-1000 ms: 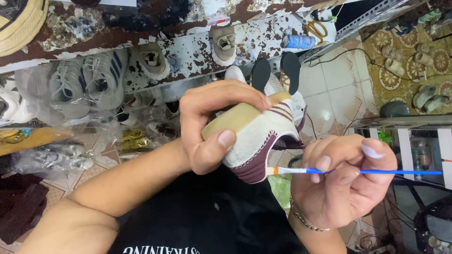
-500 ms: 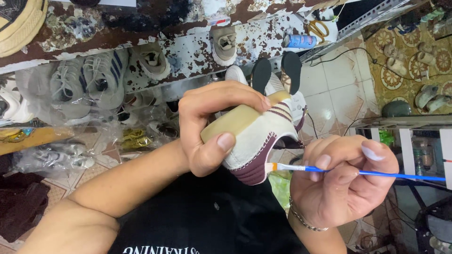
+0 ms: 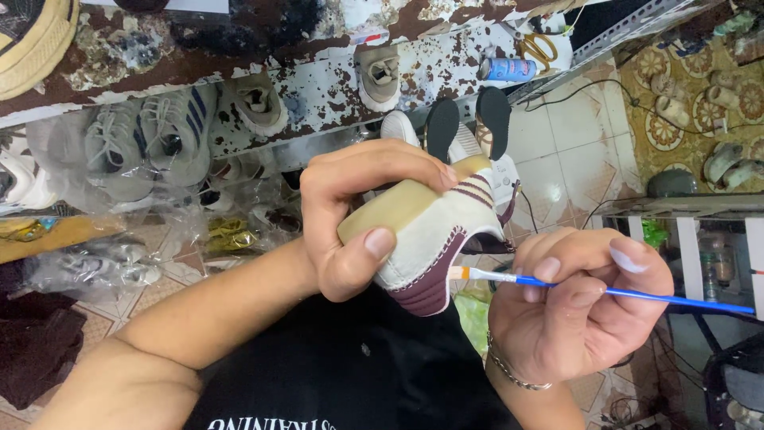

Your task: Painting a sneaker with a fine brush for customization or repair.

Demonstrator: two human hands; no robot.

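- The shoe (image 3: 434, 239), a cream sneaker with maroon trim and stripes, is held in mid-air in front of the person's chest, sole turned up and towards the camera, clear of any surface.
- The left hand (image 3: 358, 219) is wrapped around the shoe, fingers over the top edge and thumb pressed on the tan sole.
- The right hand (image 3: 577, 306) pinches a thin blue-handled brush (image 3: 605, 291) between thumb and fingers; the pale bristle tip touches the maroon edging at the toe.
- Judgement on progress: the work is under way at the trim. How much of the edging is already treated cannot be told, since no wet or fresh coat stands out.
- Further out, other sneakers (image 3: 147, 139), some in clear plastic, lie beside a rusted, flaking metal shelf (image 3: 318, 80); a blue can (image 3: 509, 69) stands beyond it, above a tiled floor (image 3: 557, 159).
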